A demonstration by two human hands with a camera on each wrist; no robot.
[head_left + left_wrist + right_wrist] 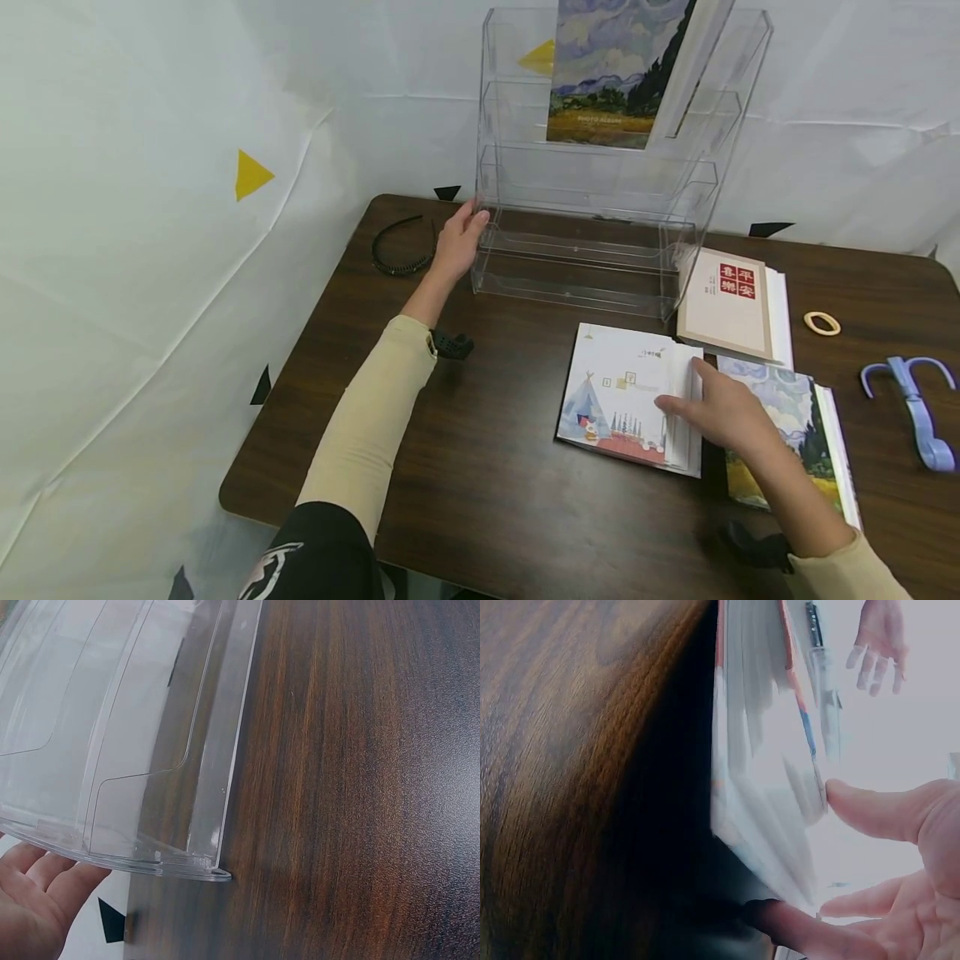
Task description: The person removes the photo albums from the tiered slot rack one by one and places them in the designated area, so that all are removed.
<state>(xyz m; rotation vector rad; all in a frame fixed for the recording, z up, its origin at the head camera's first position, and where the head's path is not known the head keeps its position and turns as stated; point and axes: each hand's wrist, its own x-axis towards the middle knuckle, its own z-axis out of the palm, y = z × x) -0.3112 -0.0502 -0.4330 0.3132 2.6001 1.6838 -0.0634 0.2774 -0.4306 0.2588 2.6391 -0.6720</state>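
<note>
A white photo album [615,392] with a tent drawing lies on the table in the head view. My right hand [726,408] pinches its right edge, thumb on the cover. In the right wrist view, the right hand [900,877] has its fingers at the album's lower side and loose pages [769,765] fan between the covers. A clear tiered rack [577,296] stands at the back. My left hand [456,242] touches the rack's left side; in the left wrist view the left hand's fingers [71,889] lie against the side panel. A landscape-covered album [611,83] stands in an upper tier.
Right of the rack lies a beige album [723,308] with red characters. Another landscape album [787,433] lies partly under my right hand and forearm. Farther right are a wooden ring [822,323] and a purple hook [915,408]. A black headband [401,268] is at the back left.
</note>
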